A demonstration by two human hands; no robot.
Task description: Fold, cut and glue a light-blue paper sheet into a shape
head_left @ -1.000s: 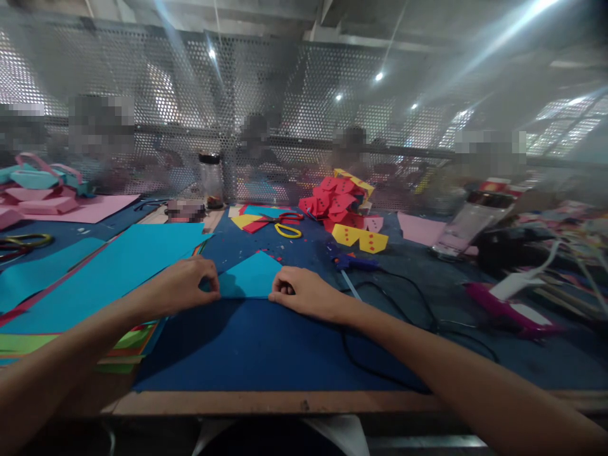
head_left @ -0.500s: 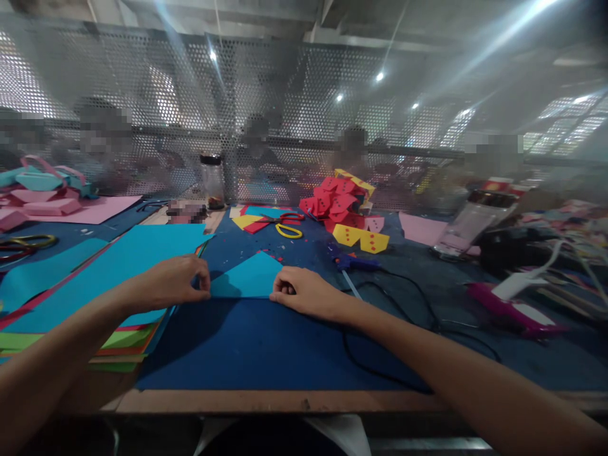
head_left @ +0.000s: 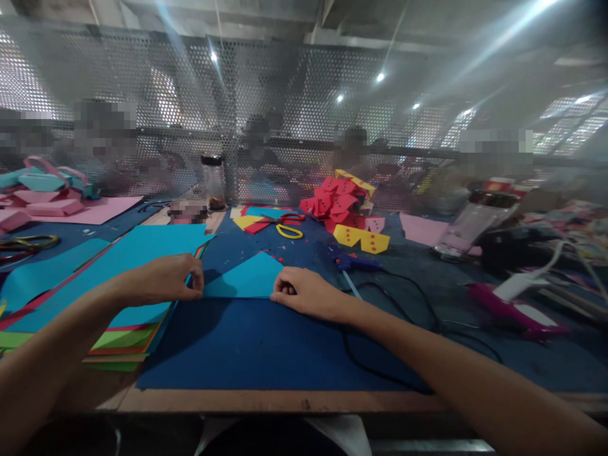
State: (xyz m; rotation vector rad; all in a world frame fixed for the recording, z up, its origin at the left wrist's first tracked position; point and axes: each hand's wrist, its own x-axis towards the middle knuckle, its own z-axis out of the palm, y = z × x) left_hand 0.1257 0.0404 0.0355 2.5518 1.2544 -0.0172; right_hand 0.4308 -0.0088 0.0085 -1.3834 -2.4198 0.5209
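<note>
A folded piece of blue paper (head_left: 247, 278) lies on the dark blue table mat, its peak pointing away from me and its straight edge toward me. At its left corner is my left hand (head_left: 173, 278), thumb and fingertips pinched together. My right hand (head_left: 301, 290) has its fingers curled round and presses the paper's right end. Both hands cover the corners they touch. Under my left forearm lies a stack of coloured sheets (head_left: 142, 253) with blue on top.
Beyond the paper are scissors (head_left: 289, 232), yellow cut-outs with red dots (head_left: 361, 239) and a red paper pile (head_left: 338, 199). A blue glue gun (head_left: 356, 261) trails its cable on the right, near a magenta device (head_left: 517, 310). Bottles (head_left: 213, 183) stand against a perforated metal screen (head_left: 294, 95).
My left hand has slid slightly left along the near edge of the blue paper, showing more of its left corner. My right hand stays in place.
</note>
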